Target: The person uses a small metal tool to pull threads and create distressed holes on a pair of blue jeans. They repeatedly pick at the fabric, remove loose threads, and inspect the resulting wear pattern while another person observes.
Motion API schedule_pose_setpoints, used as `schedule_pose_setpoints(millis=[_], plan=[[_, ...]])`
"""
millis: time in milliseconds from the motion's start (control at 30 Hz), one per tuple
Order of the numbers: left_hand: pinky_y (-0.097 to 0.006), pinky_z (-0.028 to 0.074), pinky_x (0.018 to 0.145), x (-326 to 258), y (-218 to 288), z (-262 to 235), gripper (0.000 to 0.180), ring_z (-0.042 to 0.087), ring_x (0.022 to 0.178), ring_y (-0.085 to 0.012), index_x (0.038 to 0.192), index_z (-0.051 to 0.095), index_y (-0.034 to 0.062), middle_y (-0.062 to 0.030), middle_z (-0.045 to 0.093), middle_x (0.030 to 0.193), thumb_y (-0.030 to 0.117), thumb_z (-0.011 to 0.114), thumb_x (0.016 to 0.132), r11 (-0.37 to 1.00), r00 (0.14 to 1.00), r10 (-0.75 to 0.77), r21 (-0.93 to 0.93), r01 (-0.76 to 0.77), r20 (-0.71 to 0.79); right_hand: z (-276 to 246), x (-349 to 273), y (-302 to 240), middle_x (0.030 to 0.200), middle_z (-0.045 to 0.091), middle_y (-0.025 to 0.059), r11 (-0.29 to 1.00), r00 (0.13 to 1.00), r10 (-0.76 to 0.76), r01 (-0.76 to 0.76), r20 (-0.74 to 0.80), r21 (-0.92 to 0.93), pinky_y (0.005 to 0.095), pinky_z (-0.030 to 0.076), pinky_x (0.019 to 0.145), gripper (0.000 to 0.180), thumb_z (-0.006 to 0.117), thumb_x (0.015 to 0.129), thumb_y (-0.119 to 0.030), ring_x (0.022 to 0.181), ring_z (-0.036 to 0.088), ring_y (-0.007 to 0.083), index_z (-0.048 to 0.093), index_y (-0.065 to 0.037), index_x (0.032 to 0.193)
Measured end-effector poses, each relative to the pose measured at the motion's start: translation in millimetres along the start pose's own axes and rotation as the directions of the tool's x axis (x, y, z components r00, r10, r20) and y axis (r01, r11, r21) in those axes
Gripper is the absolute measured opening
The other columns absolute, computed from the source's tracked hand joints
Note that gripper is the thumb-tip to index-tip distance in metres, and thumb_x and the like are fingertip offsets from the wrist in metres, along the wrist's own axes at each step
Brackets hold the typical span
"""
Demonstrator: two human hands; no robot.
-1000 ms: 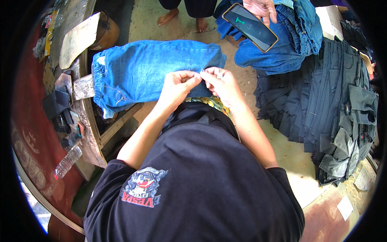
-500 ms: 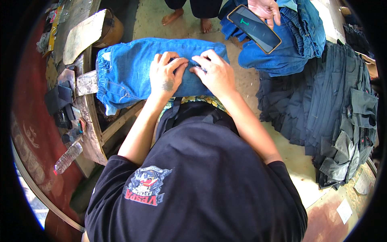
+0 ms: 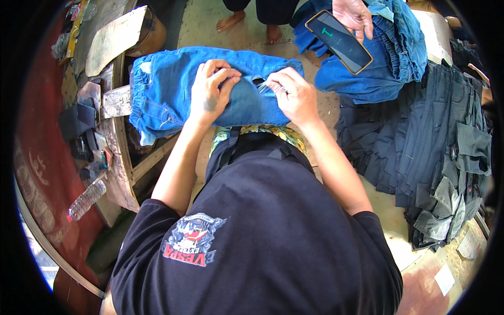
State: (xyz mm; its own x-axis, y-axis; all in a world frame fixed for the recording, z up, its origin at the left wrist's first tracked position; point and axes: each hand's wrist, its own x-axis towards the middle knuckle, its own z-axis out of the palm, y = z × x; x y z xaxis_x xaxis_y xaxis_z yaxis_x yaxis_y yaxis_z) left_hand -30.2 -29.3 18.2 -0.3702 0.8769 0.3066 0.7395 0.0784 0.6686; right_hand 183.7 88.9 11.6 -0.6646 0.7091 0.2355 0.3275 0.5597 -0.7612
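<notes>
Folded light-blue denim garment (image 3: 173,89): lies across the person's lap. Left hand (image 3: 210,89): fingers curled, pinching the cloth at a dark slit. Right hand (image 3: 294,94): pinching the slit's other edge. Far right: another person's hand (image 3: 354,13) holding a black phone (image 3: 338,42). Right: dark folded trousers stack (image 3: 420,142).

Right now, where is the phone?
The phone is at the top right of the head view, held by another person's hand above a pile of blue jeans.
</notes>
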Motion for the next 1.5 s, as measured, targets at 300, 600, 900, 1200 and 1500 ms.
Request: schedule_pose_setpoints(millis=[300, 600, 900, 1200, 1500], plan=[[-0.038, 0.052, 0.066, -0.5, 55.4, 16.6, 0.031, 0.062, 0.067, -0.0205, 0.118, 0.080, 0.0019, -0.0021, 0.060, 0.074, 0.016, 0.087, 0.092, 0.755, 0.733, -0.425, -0.239, 0.610, 0.531, -17.9, 4.9, -12.0, 0.104, 0.078, 0.0047, 0.999, 0.999, -0.025, 0.024, 0.024, 0.047, 0.0369, 0.062, 0.076, 0.019, 0.088, 0.094, -0.016, 0.089, 0.079, 0.0258, 0.083, -0.011, 0.112], [-0.026, 0.018, 0.046, 6.0, 35.2, 30.1, 0.021, 0.030, 0.049, 0.0007, 0.099, 0.078, 0.0093, 0.0122, 0.052, 0.064, 0.027, 0.088, 0.101, 0.265, 0.395, -0.589, -0.293, 0.919, 0.705, -15.0, -14.7, 8.6, 0.109, 0.077, -0.0019, 0.986, 0.998, -0.008, 0.017, 0.056, -0.168, 0.0379, 0.064, 0.079, 0.028, 0.090, 0.088, -0.023, 0.096, 0.078, 0.0237, 0.083, -0.017, 0.114], [-0.025, 0.024, 0.049, 2.4, 11.6, 18.2, 0.014, 0.036, 0.054, -0.0008, 0.097, 0.083, 0.0056, 0.0103, 0.056, 0.068, 0.019, 0.086, 0.099, 0.096, 0.408, -0.547, -0.430, 0.898, 0.731, -2.2, -20.5, 10.5, 0.101, 0.070, -0.0050, 0.948, 0.999, -0.054, 0.053, 0.006, -0.314, 0.0386, 0.064, 0.073, 0.022, 0.081, 0.089, -0.012, 0.094, 0.075, 0.0199, 0.077, -0.023, 0.108], [-0.023, 0.028, 0.051, 0.9, 14.5, -3.1, 0.015, 0.038, 0.058, -0.0005, 0.112, 0.084, 0.0046, 0.0102, 0.059, 0.075, 0.016, 0.083, 0.104, 0.115, 0.453, -0.423, -0.449, 0.886, 0.785, -16.1, -18.6, 8.3, 0.101, 0.074, 0.0013, 0.995, 0.999, 0.042, -0.042, -0.003, -0.085, 0.0363, 0.060, 0.073, 0.018, 0.083, 0.094, -0.010, 0.085, 0.074, 0.0216, 0.082, -0.017, 0.110], [-0.029, 0.051, 0.081, -5.8, 48.8, 0.3, 0.028, 0.064, 0.089, -0.0099, 0.119, 0.084, -0.0013, -0.0049, 0.078, 0.101, 0.019, 0.084, 0.100, 0.475, 0.579, -0.562, -0.343, 0.810, 0.590, -15.0, -16.6, -19.9, 0.083, 0.071, -0.0057, 0.416, 0.670, 0.603, -0.727, 0.432, 0.547, 0.0207, 0.036, 0.055, 0.023, 0.074, 0.112, -0.030, 0.062, 0.052, 0.0018, 0.083, -0.009, 0.117]])
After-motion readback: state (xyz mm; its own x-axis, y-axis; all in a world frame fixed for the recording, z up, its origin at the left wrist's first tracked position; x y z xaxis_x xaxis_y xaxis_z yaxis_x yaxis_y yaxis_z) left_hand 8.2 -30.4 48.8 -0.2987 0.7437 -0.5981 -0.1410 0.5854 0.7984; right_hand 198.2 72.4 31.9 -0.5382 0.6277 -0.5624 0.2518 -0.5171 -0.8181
